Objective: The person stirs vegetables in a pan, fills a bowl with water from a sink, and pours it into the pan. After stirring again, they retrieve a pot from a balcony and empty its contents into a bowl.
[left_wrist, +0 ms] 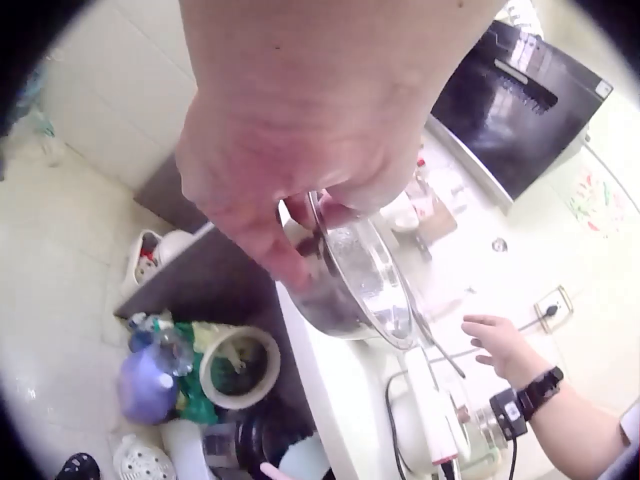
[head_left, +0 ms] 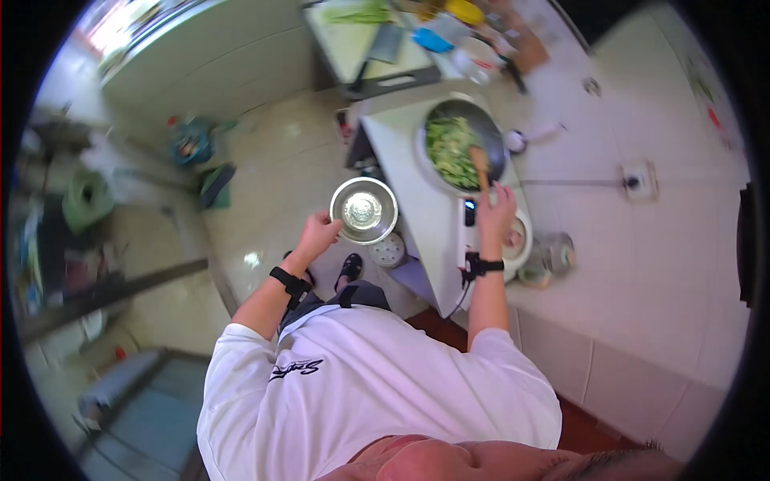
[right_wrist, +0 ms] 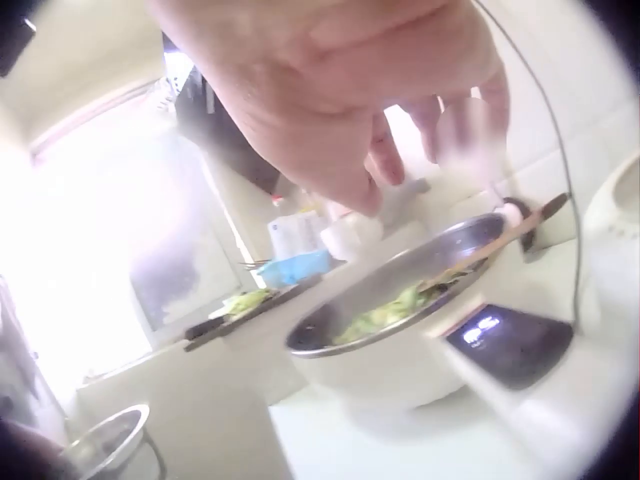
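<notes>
My left hand (head_left: 319,234) grips the rim of a shiny metal bowl (head_left: 363,210), held out beside the counter's edge. In the left wrist view the thumb and fingers pinch the bowl's wall (left_wrist: 335,300), which is tilted. My right hand (head_left: 497,215) hovers by the handle end of a wooden spatula (head_left: 479,160). The spatula leans in a deep pan (head_left: 491,132) with chopped green vegetables (head_left: 451,152). In the right wrist view the fingers hang loosely above the pan, apart from the spatula handle (right_wrist: 537,225).
Near the pan's front is a lit display (head_left: 470,210). A cutting board (head_left: 341,40) with a cleaver (head_left: 386,42) and greens stands at the back. Glass jars (head_left: 553,255) stand to the right, by the wall with a plugged socket (head_left: 639,180). A bin (left_wrist: 212,375) stands below the counter.
</notes>
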A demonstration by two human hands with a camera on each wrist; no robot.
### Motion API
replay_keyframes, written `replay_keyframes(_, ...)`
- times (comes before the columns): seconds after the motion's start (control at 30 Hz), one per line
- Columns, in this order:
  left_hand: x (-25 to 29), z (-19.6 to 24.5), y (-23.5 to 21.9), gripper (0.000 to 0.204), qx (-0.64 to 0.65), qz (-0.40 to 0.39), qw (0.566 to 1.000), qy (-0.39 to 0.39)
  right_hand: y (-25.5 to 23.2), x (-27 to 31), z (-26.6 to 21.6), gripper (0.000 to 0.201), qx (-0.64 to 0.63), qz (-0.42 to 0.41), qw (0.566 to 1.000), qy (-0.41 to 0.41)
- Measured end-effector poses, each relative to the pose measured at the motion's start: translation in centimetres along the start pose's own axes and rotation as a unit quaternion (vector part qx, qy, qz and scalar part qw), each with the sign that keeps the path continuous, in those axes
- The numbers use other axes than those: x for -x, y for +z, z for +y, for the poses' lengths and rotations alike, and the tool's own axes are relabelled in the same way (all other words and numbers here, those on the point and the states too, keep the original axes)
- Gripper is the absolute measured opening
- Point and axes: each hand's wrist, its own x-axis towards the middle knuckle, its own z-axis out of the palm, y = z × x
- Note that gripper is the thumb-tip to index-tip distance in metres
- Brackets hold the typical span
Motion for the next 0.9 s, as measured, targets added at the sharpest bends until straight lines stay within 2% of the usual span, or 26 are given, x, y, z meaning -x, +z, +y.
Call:
replay_keyframes(0.03, 1.6, 0.1, -1.5, 0.024, 0.018, 0.034, 0.999, -0.001, -0.5, 0.2, -2.3, 0.029, -0.028, -0.008, 0.999, -0.027)
replay_keyframes(0.07, 3.1, -0.5, -2.9, 0.023, 0.040, 0.070, 0.997, 0.000, -0.9, 0.5, -4.8, 0.027, -0.188, -0.029, 0.982, 0.018)
replay_keyframes(0.1, 4.7, -1.2, -4.2, 0.023, 0.054, 0.109, 0.993, -0.005, -1.2, 0.8, -7.1, 0.025, -0.340, -0.063, 0.936, 0.067)
replay_keyframes(0.13, 6.1, -2.2, -5.6, 0.022, 0.084, 0.134, 0.987, -0.008, -1.1, 1.7, -9.6, 0.025, -0.365, -0.081, 0.927, 0.041)
replay_keyframes(0.2, 9.2, -4.9, -8.4, 0.020, 0.128, 0.191, 0.973, -0.004, -1.2, 4.1, -15.6, 0.022, -0.417, -0.217, 0.883, -0.002)
replay_keyframes(0.27, 12.7, -8.2, -10.7, 0.018, 0.171, 0.249, 0.953, -0.004, -1.0, 7.3, -21.0, 0.021, -0.450, -0.256, 0.846, -0.129)
replay_keyframes(0.33, 16.3, -12.3, -13.3, 0.017, 0.182, 0.298, 0.937, -0.013, -1.1, 10.9, -26.0, 0.019, -0.449, -0.272, 0.814, -0.247)
replay_keyframes(0.4, 20.3, -16.3, -15.8, 0.017, 0.186, 0.338, 0.923, -0.021, -3.2, 14.1, -30.6, 0.017, -0.449, -0.366, 0.764, -0.285)
replay_keyframes(0.43, 22.4, -18.7, -16.9, 0.017, 0.199, 0.375, 0.904, -0.046, -4.0, 15.7, -32.5, 0.017, -0.453, -0.366, 0.754, -0.303)
replay_keyframes(0.5, 26.7, -23.7, -18.8, 0.018, 0.223, 0.421, 0.877, -0.066, -5.8, 19.2, -36.1, 0.015, -0.429, -0.413, 0.698, -0.399)
replay_keyframes(0.57, 31.0, -28.1, -21.1, 0.020, 0.298, 0.477, 0.822, -0.090, -8.2, 22.6, -39.5, 0.014, -0.394, -0.419, 0.682, -0.452)
replay_keyframes(0.6, 32.9, -30.9, -22.4, 0.020, 0.309, 0.482, 0.815, -0.084, -9.4, 24.2, -40.9, 0.014, -0.354, -0.426, 0.673, -0.489)
replay_keyframes(0.67, 35.6, -35.6, -24.7, 0.022, 0.377, 0.507, 0.768, -0.101, -11.5, 27.4, -44.1, 0.014, -0.350, -0.431, 0.652, -0.516)
replay_keyframes(0.73, 38.3, -37.8, -27.3, 0.022, 0.393, 0.534, 0.743, -0.094, -13.7, 30.4, -47.6, 0.014, -0.344, -0.445, 0.631, -0.534)
replay_keyframes(0.8, 40.2, -39.3, -29.7, 0.023, 0.399, 0.553, 0.725, -0.099, -16.2, 32.6, -51.4, 0.015, -0.329, -0.462, 0.562, -0.602)
replay_keyframes(0.87, 41.2, -40.3, -33.1, 0.023, 0.449, 0.591, 0.668, -0.047, -17.9, 35.0, -55.7, 0.015, -0.338, -0.456, 0.543, -0.619)
replay_keyframes(0.9, 41.6, -40.8, -34.9, 0.022, 0.454, 0.595, 0.662, -0.040, -18.6, 36.2, -58.2, 0.015, -0.350, -0.450, 0.528, -0.630)
